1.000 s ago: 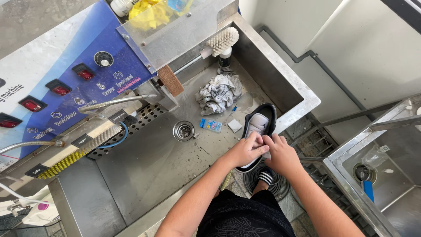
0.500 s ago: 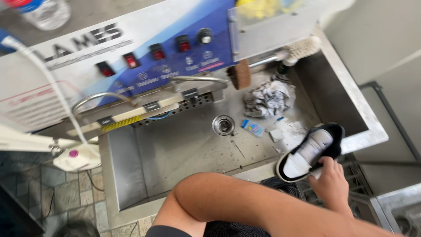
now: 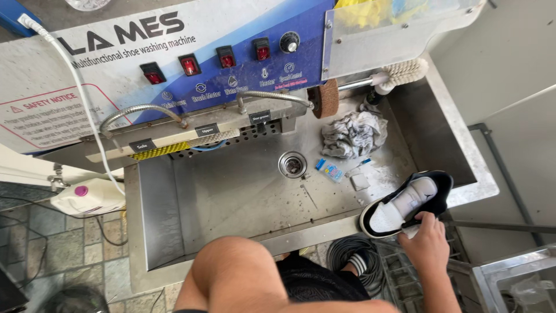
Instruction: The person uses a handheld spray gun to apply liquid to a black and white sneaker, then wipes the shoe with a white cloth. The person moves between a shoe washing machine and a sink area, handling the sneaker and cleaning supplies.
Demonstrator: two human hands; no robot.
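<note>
At the sink's point(image 3: 174, 243) left end nothing is held; the left hand is out of view, only a bare upper arm point(image 3: 243, 278) crossing the bottom. Further right come the drain point(image 3: 292, 164) and a crumpled rag point(image 3: 354, 133). Rightmost, the shoe point(image 3: 405, 204) lies across the sink's front right corner, long axis slanting up to the right, the right hand point(image 3: 428, 246) gripping its near edge from below.

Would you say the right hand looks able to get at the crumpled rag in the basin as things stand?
Probably not right away: the right hand is holding the shoe on the basin's front edge. The path to the rag looks free, with only small scraps between.
</note>
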